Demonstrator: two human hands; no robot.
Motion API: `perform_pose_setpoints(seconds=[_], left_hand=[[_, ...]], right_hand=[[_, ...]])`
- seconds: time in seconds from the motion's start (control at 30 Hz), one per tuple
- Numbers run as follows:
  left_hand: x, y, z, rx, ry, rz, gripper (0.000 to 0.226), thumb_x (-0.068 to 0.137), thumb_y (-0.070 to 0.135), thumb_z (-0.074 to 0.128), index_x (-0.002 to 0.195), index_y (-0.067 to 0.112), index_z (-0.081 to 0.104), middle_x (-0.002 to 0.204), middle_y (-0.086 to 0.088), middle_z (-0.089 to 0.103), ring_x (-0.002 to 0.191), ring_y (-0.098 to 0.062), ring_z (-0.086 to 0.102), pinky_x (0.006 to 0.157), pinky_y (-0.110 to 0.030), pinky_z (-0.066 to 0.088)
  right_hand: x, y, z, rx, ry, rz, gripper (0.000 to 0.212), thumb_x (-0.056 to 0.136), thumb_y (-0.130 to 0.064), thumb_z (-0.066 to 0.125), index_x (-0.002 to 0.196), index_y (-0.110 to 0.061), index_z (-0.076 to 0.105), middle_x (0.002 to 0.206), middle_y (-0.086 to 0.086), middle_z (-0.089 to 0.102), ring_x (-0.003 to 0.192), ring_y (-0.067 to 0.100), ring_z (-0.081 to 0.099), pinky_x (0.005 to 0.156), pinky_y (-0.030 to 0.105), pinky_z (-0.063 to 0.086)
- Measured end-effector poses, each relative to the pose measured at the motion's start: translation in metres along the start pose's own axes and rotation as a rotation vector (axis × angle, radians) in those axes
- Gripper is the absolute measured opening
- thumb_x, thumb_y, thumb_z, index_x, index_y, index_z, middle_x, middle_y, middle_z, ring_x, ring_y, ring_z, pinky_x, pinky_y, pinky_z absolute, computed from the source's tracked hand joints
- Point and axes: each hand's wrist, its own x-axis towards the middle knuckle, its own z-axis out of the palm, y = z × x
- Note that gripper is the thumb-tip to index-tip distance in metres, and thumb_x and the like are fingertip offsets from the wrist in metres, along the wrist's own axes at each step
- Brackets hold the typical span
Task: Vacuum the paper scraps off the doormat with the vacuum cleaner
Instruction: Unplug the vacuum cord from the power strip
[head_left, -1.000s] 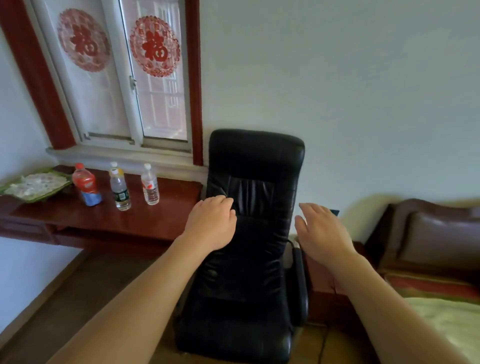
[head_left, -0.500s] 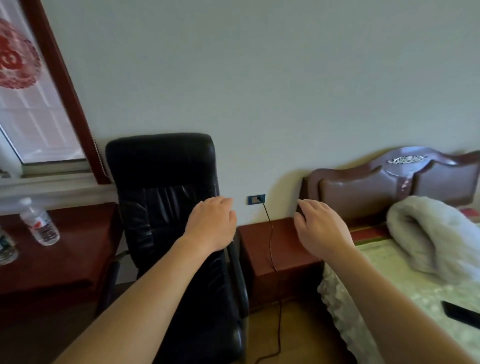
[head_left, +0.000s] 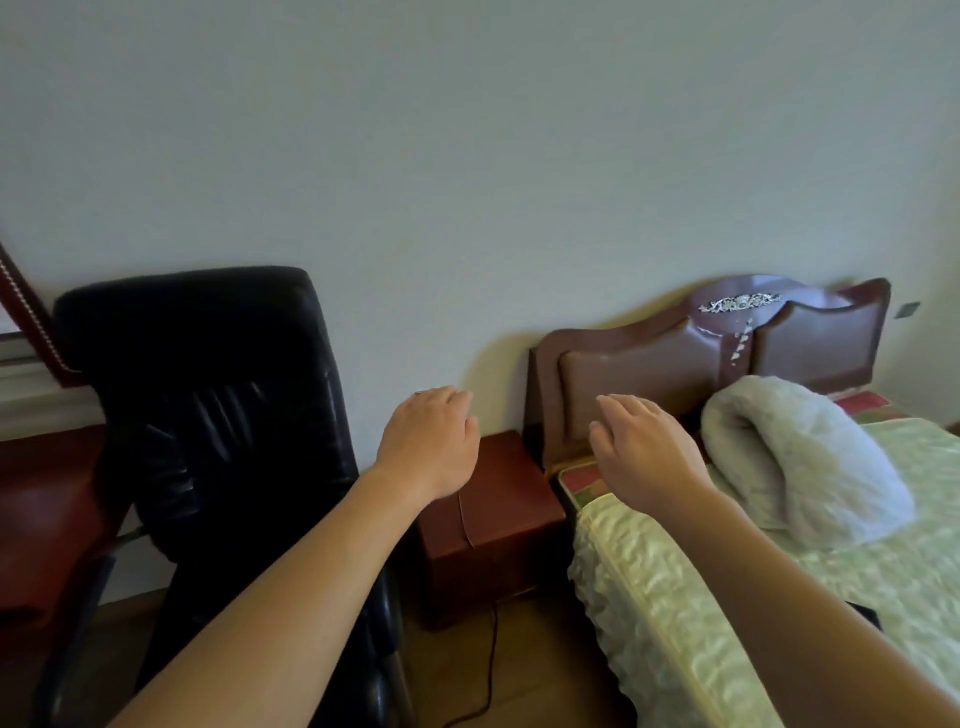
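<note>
Head view: left hand (head_left: 428, 447) and right hand (head_left: 644, 452), both raised palm-down, fingers relaxed, holding nothing, set apart in front of a brown bedside cabinet (head_left: 498, 525). Black office chair (head_left: 208, 415) left of cabinet; bed (head_left: 727, 597) with pale folded blanket (head_left: 795, 467) and brown headboard (head_left: 675, 358) right of it. Vacuum cleaner and doormat: location cannot be told.

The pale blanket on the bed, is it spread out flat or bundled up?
Bundled up. The blanket lies as a thick rolled heap near the headboard, and the green bedcover around it is left uncovered.
</note>
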Motion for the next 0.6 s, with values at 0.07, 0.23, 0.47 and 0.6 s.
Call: perform_pose_setpoints(seconds=[0.07, 0.23, 0.47, 0.6], left_hand=[[0.015, 0.01, 0.008, -0.005, -0.006, 0.015, 0.021, 0.102, 0.022, 0.034, 0.098, 0.013, 0.053, 0.095, 0.001, 0.053, 0.097, -0.024, 0.055, 0.087, -0.038, 0.044], [0.052, 0.014, 0.032, -0.028, -0.043, 0.014, 0.033, 0.104, 0.024, 0.033, 0.116, 0.009, 0.06, 0.117, -0.005, 0.062, 0.118, -0.028, 0.057, 0.102, -0.041, 0.044], [0.131, -0.006, 0.074, -0.053, -0.047, 0.012, 0.036, 0.105, 0.026, 0.033, 0.125, 0.008, 0.058, 0.123, -0.006, 0.061, 0.118, -0.025, 0.055, 0.104, -0.041, 0.044], [0.178, -0.031, 0.091, -0.039, -0.053, 0.016, 0.037, 0.105, 0.026, 0.032, 0.126, 0.01, 0.058, 0.126, -0.004, 0.061, 0.119, -0.023, 0.055, 0.106, -0.041, 0.044]], right_hand=[[0.009, 0.015, 0.004, -0.004, -0.01, 0.009, 0.037, 0.102, -0.03, 0.042, 0.124, -0.007, 0.062, 0.13, 0.008, 0.063, 0.125, 0.027, 0.053, 0.108, 0.038, 0.039], [0.033, 0.04, 0.018, -0.005, -0.043, 0.043, 0.037, 0.103, -0.03, 0.04, 0.122, -0.008, 0.061, 0.129, 0.006, 0.062, 0.125, 0.025, 0.051, 0.106, 0.037, 0.038], [0.107, 0.067, 0.048, -0.041, -0.036, 0.048, 0.042, 0.102, -0.032, 0.04, 0.133, -0.01, 0.057, 0.139, 0.005, 0.058, 0.132, 0.024, 0.048, 0.112, 0.04, 0.036], [0.162, 0.072, 0.07, -0.04, -0.012, 0.044, 0.045, 0.101, -0.032, 0.039, 0.135, -0.008, 0.057, 0.138, 0.007, 0.059, 0.132, 0.026, 0.049, 0.112, 0.039, 0.036]])
